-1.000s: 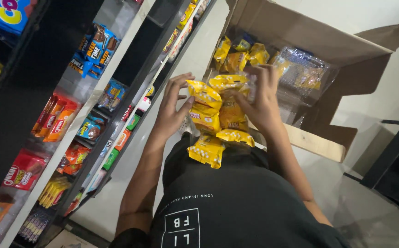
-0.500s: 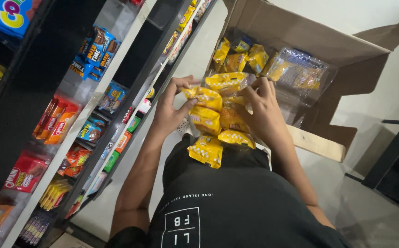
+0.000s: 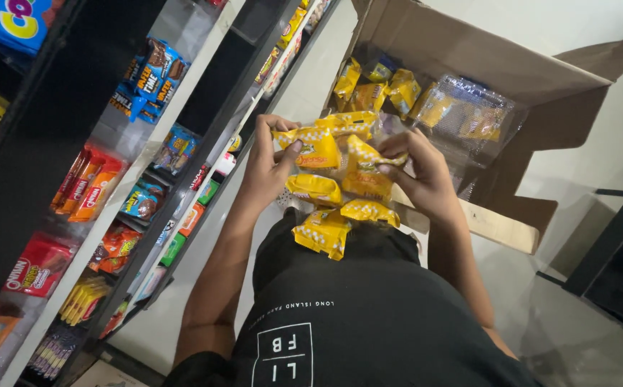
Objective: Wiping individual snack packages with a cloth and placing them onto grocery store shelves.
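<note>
Both hands grip a bunch of yellow snack packets

Left hand [image 3: 268, 168] and right hand [image 3: 426, 175] clamp the snack packets [image 3: 333, 183] near the chest; more packets remain in the cardboard box [image 3: 469, 57] beyond, seemingly half emptied, shelves [image 3: 146, 165] left.

snack packets [image 3: 333, 179] between both hands, shelves [image 3: 111, 186] left, open carton [image 3: 469, 107] ahead with packets inside
</note>
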